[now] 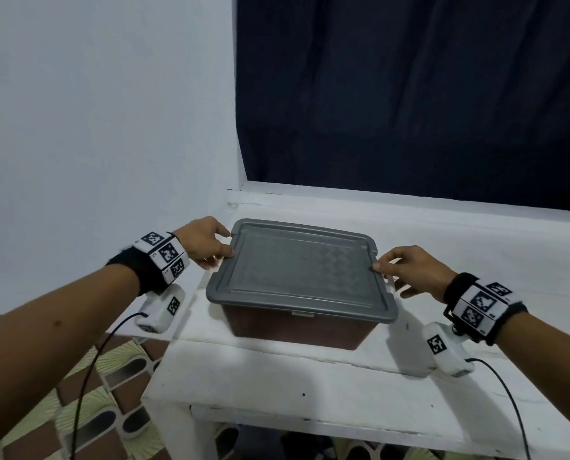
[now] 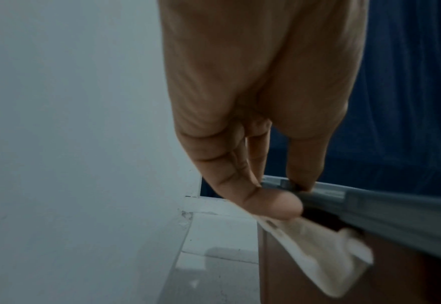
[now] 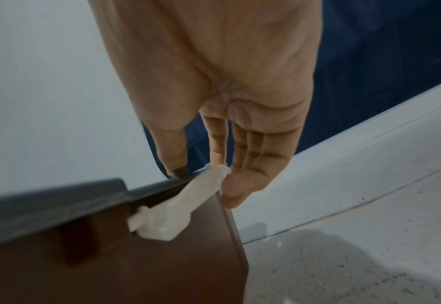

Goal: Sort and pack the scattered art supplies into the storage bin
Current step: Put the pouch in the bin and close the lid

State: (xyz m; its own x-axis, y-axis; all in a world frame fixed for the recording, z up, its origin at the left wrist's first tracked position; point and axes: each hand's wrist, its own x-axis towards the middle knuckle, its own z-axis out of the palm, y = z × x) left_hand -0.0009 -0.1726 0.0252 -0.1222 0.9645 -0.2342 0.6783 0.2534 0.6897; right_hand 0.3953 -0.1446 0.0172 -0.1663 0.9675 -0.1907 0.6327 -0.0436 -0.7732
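Storage bin [image 1: 296,330] sits mid-counter [image 1: 277,386], brown translucent plastic body, rectangular w/ rounded corners. Grey lid [image 1: 298,277] is on top, matte plastic, raised border ridge, faint checker texture in the centre panel.

Left hand [image 1: 203,242] at the lid's left short edge: thumb on top of the rim, fingers [image 2: 271,202] curled under it, touching the cream-white latch [image 2: 326,253] that hangs flipped outward from that side. Left grip = narrow pinch on the lid edge.

Right hand [image 1: 416,268] at the lid's right short edge, mirror pose: thumb tip [image 3: 174,164] on the rim top, fingers below against the right white latch [image 3: 185,207], also swung out off the lid. Right grip = narrow, pinching lid rim & latch tip.

Bin lies between both hands, each touching its own end.

Counter is white-painted, rough, speckled, scuffed. White wall [image 1: 94,111] left, dark blue curtain [image 1: 409,94] behind. Patterned floor tiles [image 1: 44,410] lower left. Both wrists wear black straps w/ marker-tag bands.
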